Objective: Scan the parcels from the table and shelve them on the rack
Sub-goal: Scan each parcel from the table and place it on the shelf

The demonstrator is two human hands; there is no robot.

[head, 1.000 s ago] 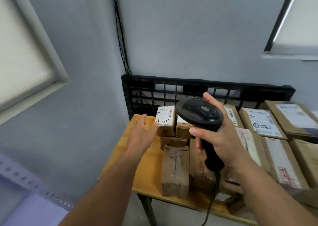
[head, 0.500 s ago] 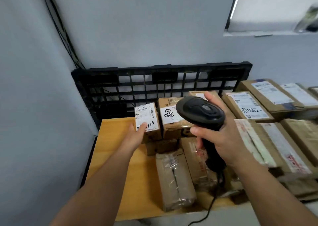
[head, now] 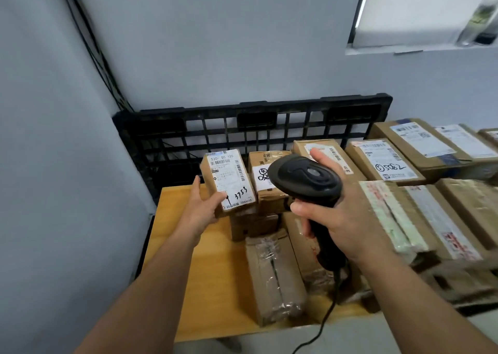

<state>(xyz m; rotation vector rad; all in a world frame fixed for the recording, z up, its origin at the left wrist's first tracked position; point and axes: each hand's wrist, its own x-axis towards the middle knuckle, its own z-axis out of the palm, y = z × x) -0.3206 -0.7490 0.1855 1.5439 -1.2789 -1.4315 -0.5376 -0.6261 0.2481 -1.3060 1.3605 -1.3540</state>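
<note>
A left hand (head: 202, 211) cups a small brown parcel (head: 228, 185), thumb curled onto its label (head: 233, 174), above the far left end of the wooden table (head: 217, 286). Its long axis runs away from the person, label facing up. Just right, the right hand (head: 340, 220) is wrapped round the handle of a black scanner (head: 305, 178).

Pale blue-grey walls (head: 215, 43) — bright window (head: 417, 8) upper right, black pallet (head: 256, 113) upright.
</note>
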